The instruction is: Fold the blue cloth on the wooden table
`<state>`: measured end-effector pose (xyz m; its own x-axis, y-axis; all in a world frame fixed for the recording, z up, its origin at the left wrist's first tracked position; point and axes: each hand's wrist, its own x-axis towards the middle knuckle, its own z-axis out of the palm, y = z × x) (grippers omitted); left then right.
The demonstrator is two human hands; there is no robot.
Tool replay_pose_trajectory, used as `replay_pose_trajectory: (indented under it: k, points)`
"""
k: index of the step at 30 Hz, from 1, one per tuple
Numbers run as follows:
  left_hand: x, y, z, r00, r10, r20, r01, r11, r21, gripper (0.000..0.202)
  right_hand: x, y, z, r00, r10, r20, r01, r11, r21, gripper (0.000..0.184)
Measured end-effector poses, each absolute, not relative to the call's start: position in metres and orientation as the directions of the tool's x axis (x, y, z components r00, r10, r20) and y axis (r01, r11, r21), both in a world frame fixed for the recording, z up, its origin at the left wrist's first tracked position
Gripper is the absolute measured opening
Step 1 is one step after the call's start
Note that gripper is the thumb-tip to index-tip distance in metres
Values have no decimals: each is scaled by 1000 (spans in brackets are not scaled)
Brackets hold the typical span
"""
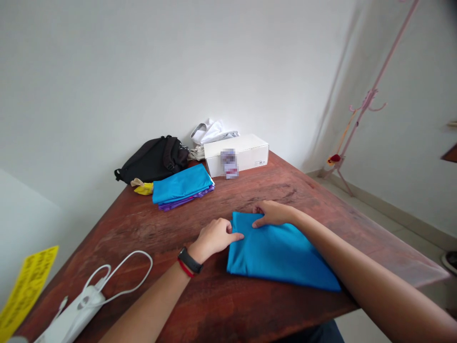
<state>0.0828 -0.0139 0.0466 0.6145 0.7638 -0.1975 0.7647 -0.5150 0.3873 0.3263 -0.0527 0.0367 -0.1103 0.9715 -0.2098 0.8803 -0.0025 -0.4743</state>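
Our left hand [213, 239] lies loosely open, its fingertips just touching a folded blue cloth [278, 255] on the tabletop [143, 228]; our right hand [272, 214] rests flat on its far edge, apparently not gripping. Beyond sits 1 blue-and-purple stack [182, 188].

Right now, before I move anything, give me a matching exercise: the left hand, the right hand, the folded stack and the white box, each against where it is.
Things:
1. Left hand
2. Right hand
3. Blue-and-purple cloth stack
4. White cardboard box

Places:
A. Beside the black backpack
B. Farthest back of the four
C. Over the top edge of the blue cloth
D. Touching the cloth's left edge

Pairs: 1-D; 2-C; 3-A; 4-B
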Motion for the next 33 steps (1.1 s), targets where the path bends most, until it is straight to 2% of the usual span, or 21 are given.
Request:
replay_pose_trajectory:
  k: [8,12,15,18,21,23,26,29,31,33]
  points:
    - [82,-6,37,705,705,-75,615,-555,560,33,326,-52,36,-139,972,-188,863,26,-504,36]
    - [84,-2,29,699,713,-60,500,-426,754,31,325,-52,36,-148,975,-168,859,43,-511,35]
    - [86,-5,31,672,729,-133,412,-218,885,42,325,-52,37,-141,976,-165,854,36,-519,34]
    - [87,-11,38,657,709,-254,381,-22,924,63,325,-51,36,-142,978,-150,845,41,-534,34]
    - [87,-13,42,664,693,-280,368,22,930,91,326,-50,34,-153,979,-133,835,56,-547,33]
    - [87,-13,42,702,677,-220,306,-9,952,97,327,-50,33,-159,979,-127,829,63,-556,33]
    - [87,-10,41,795,596,-113,206,-91,974,76,328,-49,31,-168,979,-118,817,71,-572,34]
    - [87,-9,42,832,531,-159,244,-92,965,53,330,-47,28,-198,975,-106,787,93,-610,36]
    - [87,-8,43,820,538,-194,278,-78,958,54,331,-46,28,-238,967,-96,742,117,-660,37]
    - [87,-8,46,823,544,-164,256,-98,962,56,333,-46,31,-286,954,-88,682,138,-718,40]
